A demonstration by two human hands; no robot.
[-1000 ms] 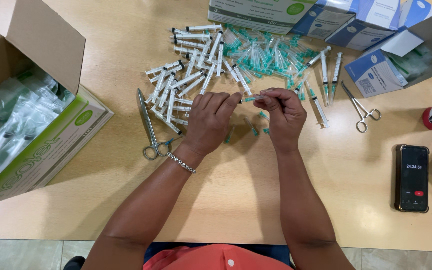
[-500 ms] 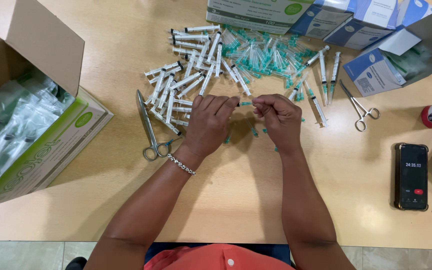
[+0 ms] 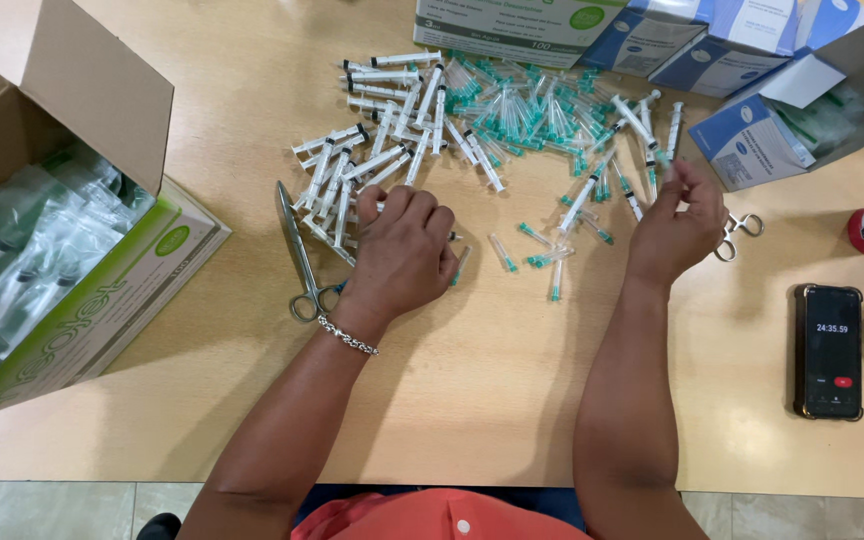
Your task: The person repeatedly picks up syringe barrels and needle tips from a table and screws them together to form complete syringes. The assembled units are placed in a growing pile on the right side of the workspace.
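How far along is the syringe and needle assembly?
Done: a few syringes with needles attached lie at the pile's right edge. In hand: the left hand rests on loose syringes; the right hand hovers by the assembled ones, what it pinches I cannot tell. Left: most syringes have no needle, and the heap of green capped needles is large.

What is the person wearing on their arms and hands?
Both arms are bare, with no sleeves and no gloves. The left hand has a thin silver chain bracelet at its wrist. The right hand wears nothing. A bit of orange-red shirt shows below.
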